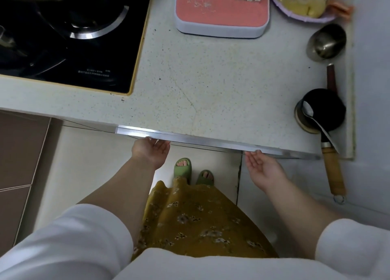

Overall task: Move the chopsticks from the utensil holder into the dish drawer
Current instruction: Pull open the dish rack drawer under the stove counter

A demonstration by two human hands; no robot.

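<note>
Here both hands reach palm-up under the metal rail (211,141) along the table (211,79) edge: the left hand (150,150) hooks its fingertips beneath it, the right hand (261,166) lies open, fingertips touching it. This looks like pulling the dish drawer out; a level, even pull comes next. No chopsticks or holder show. A ladle (329,153) overhangs the edge near the right hand; feet (193,172) stand below.

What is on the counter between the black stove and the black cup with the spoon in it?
Nothing: the head view shows only bare speckled counter between the stove and the black cup.
</note>
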